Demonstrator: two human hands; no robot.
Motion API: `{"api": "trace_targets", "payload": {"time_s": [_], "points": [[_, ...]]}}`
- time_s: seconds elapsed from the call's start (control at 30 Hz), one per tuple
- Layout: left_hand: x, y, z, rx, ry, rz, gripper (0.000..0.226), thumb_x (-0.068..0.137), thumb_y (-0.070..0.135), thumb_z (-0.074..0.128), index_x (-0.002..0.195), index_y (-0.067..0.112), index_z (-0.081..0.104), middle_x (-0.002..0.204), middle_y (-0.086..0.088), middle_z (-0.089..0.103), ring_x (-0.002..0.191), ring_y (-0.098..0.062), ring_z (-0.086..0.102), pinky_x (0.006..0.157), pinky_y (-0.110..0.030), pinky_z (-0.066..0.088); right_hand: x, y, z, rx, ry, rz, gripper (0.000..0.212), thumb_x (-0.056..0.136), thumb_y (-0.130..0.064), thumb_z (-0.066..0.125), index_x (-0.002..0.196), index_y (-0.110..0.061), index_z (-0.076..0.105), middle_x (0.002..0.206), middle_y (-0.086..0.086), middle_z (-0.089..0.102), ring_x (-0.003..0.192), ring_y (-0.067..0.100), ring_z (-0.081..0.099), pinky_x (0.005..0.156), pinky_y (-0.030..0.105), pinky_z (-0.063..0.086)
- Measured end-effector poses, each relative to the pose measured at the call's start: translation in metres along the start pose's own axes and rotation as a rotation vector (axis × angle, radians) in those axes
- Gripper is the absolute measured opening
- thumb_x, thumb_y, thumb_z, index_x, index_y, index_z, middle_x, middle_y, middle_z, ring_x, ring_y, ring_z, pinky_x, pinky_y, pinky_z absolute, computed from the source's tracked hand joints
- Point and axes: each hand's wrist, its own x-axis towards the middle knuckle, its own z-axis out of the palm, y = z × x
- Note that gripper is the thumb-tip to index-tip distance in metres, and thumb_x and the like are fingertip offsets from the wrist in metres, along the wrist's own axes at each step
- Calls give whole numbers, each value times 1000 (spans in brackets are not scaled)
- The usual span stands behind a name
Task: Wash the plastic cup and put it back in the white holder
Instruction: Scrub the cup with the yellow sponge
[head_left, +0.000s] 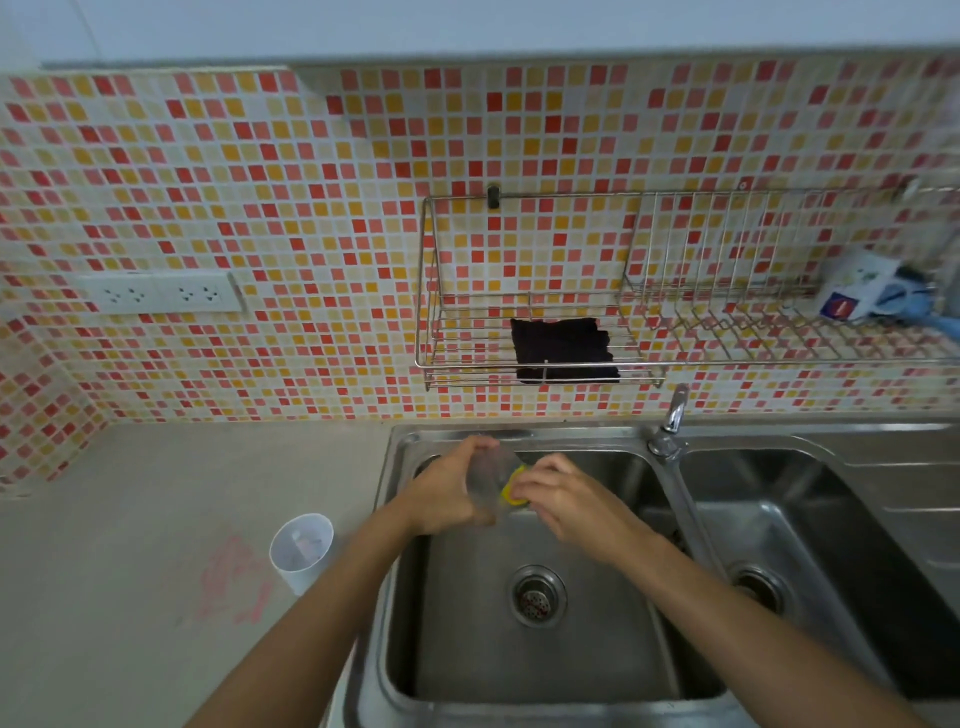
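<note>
My left hand (447, 491) grips a clear plastic cup (491, 480) over the left sink basin (519, 660). It is held roughly on its side with the mouth toward the right. My right hand (563, 499) holds a yellow sponge (511, 488) pressed against the cup's open end. The white holder (301, 551) stands upright on the grey counter (130, 519) left of the sink, something faintly pink showing inside it.
A faucet (670, 421) stands between the left basin and the right basin (810, 530). A wire rack (571, 332) on the tiled wall holds a black cloth (563, 351) and, at far right, a white packet (857, 291). Power sockets (161, 293) sit at left.
</note>
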Motion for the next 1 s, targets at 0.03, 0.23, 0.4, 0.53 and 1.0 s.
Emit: {"api": "trace_targets", "payload": {"time_s": [0.03, 0.23, 0.4, 0.53, 1.0], "points": [[0, 1, 1, -3, 14, 12, 95, 60, 25, 85, 139, 23, 32, 137, 3, 45, 129, -15, 45, 107, -35, 42, 3, -2, 0, -3, 21, 30, 27, 81, -7, 71, 107, -15, 71, 109, -4, 69, 97, 23, 54, 84, 32, 51], [7, -14, 5, 91, 187, 103, 86, 58, 35, 87, 127, 22, 37, 127, 4, 38, 117, -11, 44, 98, -26, 45, 23, -16, -7, 136, -86, 183, 31, 92, -9, 58, 119, -22, 68, 117, -10, 66, 105, 12, 48, 97, 24, 38], [15, -23, -3, 168, 140, 197, 81, 58, 34, 86, 127, 19, 46, 125, 3, 48, 113, -12, 48, 97, -31, 47, 40, -10, -1, -167, -118, 79, 39, 71, -4, 75, 107, -18, 72, 103, -5, 72, 99, 18, 54, 81, 31, 51], [20, -34, -13, 222, 128, 214, 81, 61, 39, 85, 130, 24, 47, 130, 8, 48, 118, -9, 46, 102, -30, 44, 44, -18, 10, -119, -176, 216, 31, 80, -3, 63, 104, -20, 73, 100, -4, 72, 91, 12, 50, 82, 33, 50], [11, -70, -38, -33, 143, 140, 94, 58, 38, 89, 137, 26, 40, 133, 13, 47, 122, -7, 45, 104, -27, 39, 161, -6, -69, 338, 610, 690, 26, 90, -16, 63, 115, -15, 69, 113, -6, 67, 97, 2, 55, 82, 6, 39]]}}
